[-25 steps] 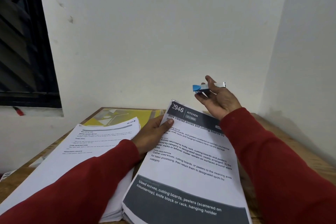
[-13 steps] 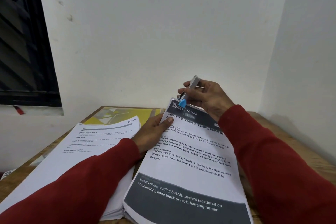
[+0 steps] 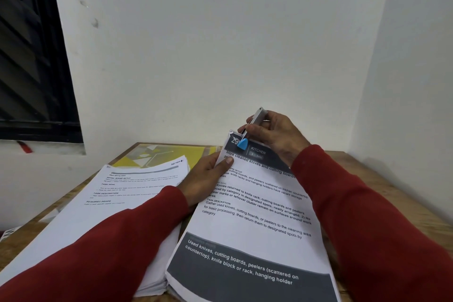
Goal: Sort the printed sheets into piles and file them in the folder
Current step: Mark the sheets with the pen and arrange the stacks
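White walls meet in a corner behind the wooden desk (image 3: 343, 162) you sit at, with a dark window (image 3: 29, 56) off to the left. Your right hand (image 3: 274, 135) is curled around a slim silver tool with a blue tip (image 3: 243, 144), and that tip sits on the far left corner of the right stack of printed sheets (image 3: 257, 223), just over the white number in the dark header band; only "29" of that number can be read. Your left hand (image 3: 208, 176) grips the left edge of the same stack near its far end, thumb pressed on the top page beside the header. The header reads "KITCHEN", and below it "Store cleaned knives and cutting boards". Further down you can read "TASK DESCRIPTION" and "Gather used knives, cutting boards, or peelers to the cleaning area", while the dark band at the near end says "Used knives, cutting boards, peelers (scattered on countertop), knife block or rack, hanging holder". This stack lies on the right half of the desk. Just beside it, toward the left edge, lies the left stack of sheets (image 3: 117, 203), its top page marked "SECTION" and "TASK GOAL". A yellow folder (image 3: 166, 154) lies at the desk's far edge, partly under that stack. Both your sleeves (image 3: 367, 228) are red.
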Available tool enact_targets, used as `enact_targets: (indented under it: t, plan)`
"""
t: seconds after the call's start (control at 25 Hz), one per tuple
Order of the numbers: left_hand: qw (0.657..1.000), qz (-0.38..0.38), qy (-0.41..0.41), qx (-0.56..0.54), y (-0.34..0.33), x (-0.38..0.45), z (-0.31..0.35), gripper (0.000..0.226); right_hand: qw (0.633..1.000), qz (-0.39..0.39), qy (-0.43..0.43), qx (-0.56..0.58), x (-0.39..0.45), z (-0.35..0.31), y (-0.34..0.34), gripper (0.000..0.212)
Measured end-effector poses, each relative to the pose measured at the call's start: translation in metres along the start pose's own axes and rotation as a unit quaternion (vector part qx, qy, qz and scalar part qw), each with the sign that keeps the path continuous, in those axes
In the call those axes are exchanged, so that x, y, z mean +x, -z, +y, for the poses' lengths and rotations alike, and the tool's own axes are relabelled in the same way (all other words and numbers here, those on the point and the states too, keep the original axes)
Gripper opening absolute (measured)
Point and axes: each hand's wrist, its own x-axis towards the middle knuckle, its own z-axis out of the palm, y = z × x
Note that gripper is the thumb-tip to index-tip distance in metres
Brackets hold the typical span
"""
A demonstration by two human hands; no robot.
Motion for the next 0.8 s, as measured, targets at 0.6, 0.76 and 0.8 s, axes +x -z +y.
enact_targets:
  t: [0.6, 0.76, 0.8]
  plan:
    - [0.999, -0.003, 0.041, -0.025, -0.001, -0.002, -0.001, 0.022, 0.984, 0.081, -0.018, 0.158, 0.001, -0.005, 0.02, 0.017]
    - [0.998, -0.003, 0.048, -0.034, -0.002, -0.003, 0.001, 0.019, 0.961, 0.243, -0.077, 0.106, -0.003, 0.009, 0.063, 0.03]
    - [0.998, -0.004, 0.049, -0.034, -0.002, -0.004, 0.002, 0.017, 0.957, 0.269, -0.107, 0.031, -0.004, 0.02, 0.071, 0.034]
